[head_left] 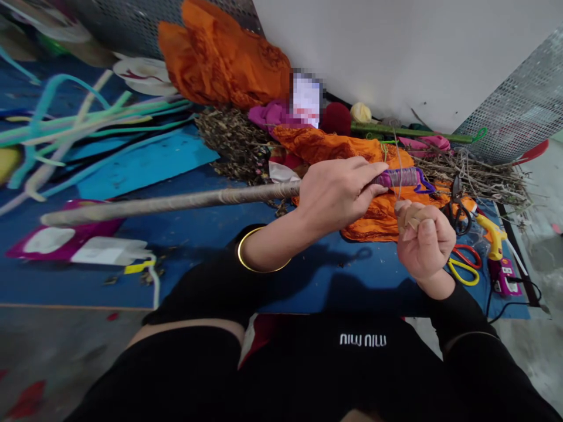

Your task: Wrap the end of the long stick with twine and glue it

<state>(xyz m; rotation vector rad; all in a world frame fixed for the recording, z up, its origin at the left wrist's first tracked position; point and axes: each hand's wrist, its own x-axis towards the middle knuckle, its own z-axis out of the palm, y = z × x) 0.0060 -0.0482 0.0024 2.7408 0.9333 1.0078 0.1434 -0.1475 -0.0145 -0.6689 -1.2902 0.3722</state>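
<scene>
2 bare hands work at the centre right of the frame, above a blue tabletop (185, 234). At centre, the left hand (338, 193) is closed around a long pale stick (176, 202) that runs almost level from the left edge of the frame to the hand. A gold bangle (259, 252) circles that wrist. Beyond the fingers, the end of the stick is wrapped in purple thread (402, 176), with a loop of purple pipe cleaner (424, 184) at its tip.

Just below and to the right, the right hand (424, 240) is curled into a narrow pinch, with a tan plaster on one finger. It grips a thin thread (398, 158) that rises to the purple wrapping; the strand is too fine to follow further.

Orange cloth (373, 217) lies under both hands, and more orange cloth (224, 58) is heaped at the upper centre. Dry twigs (479, 173) spread across the right of the frame, and another bundle sits at centre. Black shears (457, 208), red and yellow scissors (466, 264) and a yellow glue gun (492, 234) lie near the right hand. Long teal and pale strips (65, 129) fill the upper left. Pink and white packets (70, 243) rest at lower left. Black sleeves and black clothing fill the bottom of the frame.
</scene>
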